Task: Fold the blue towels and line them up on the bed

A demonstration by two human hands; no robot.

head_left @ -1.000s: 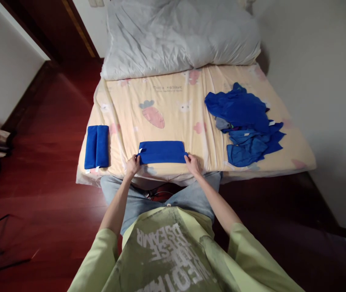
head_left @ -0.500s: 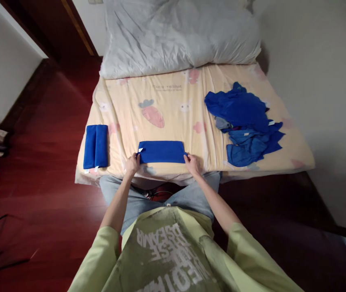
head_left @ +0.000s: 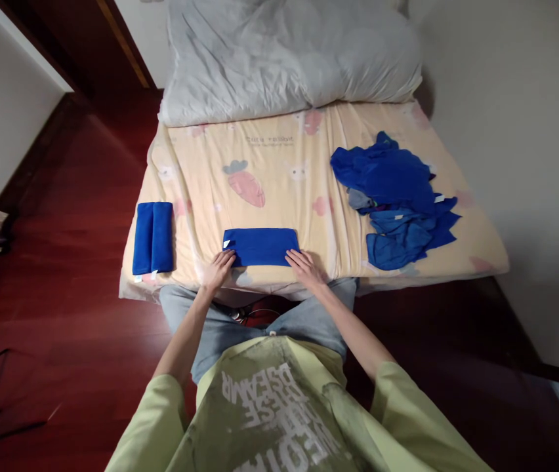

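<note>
A blue cloth [head_left: 261, 245] lies folded into a long rectangle near the front edge of the bed [head_left: 279, 164]. My left hand [head_left: 218, 270] rests flat at its near left corner, fingers stretched onto the cloth's edge. My right hand [head_left: 304, 266] lies flat at the near right corner, fingers out and touching the cloth. Neither hand grips anything. A small white tag shows at the cloth's left end.
A folded blue cloth bundle [head_left: 153, 237] sits at the bed's left edge. A heap of loose blue cloths [head_left: 395, 203] lies at the right. A grey pillow [head_left: 289, 56] is at the head. Dark red wooden floor surrounds the bed; a wall stands at the right.
Both hands let go of the cloth's ends, where they were pinching, and now lie flat with fingers out at its near corners. The cloth has stayed in place.
</note>
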